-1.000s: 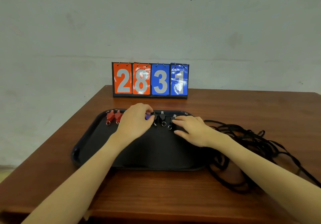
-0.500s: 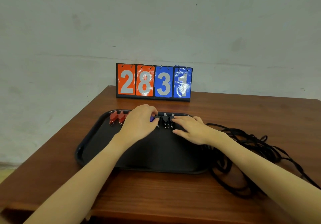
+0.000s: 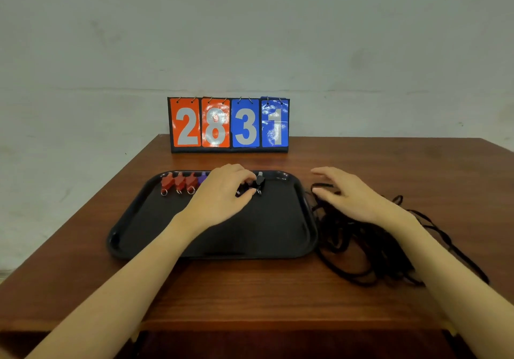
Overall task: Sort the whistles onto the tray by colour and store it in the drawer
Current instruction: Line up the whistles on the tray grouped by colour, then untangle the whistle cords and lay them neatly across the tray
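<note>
Glossy black plastic tray [image 3: 278, 241]; polished wood table [image 3: 278, 289]; shiny laminated scoreboard cards [image 3: 229, 124]; matt cords [image 3: 361, 247].

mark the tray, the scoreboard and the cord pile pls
tray [image 3: 172, 236]: head view, bare floor near left rim.
scoreboard [image 3: 244, 124]: head view, blue "3" card.
cord pile [image 3: 358, 250]: head view, tangled black loops right of tray.

Scoreboard [image 3: 228, 124] — "28" orange, "31" blue
</note>
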